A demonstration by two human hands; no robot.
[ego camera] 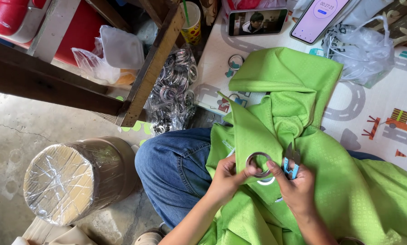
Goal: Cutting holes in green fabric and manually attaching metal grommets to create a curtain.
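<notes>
Left hand (225,176): grip closed, pinching green fabric (303,136) and left edge of metal eyelet ring (258,164), over the lap. Right hand (293,186): thumb on ring's right edge, fingers curled around small blue-handled scissors (292,164). Fabric drapes rightward onto play mat (385,95).

Left of the play mat (385,86): bagged metal rings (171,90), wooden frame (149,68), wrapped cylinder (76,179). Two phones (257,22) at its top edge.
</notes>
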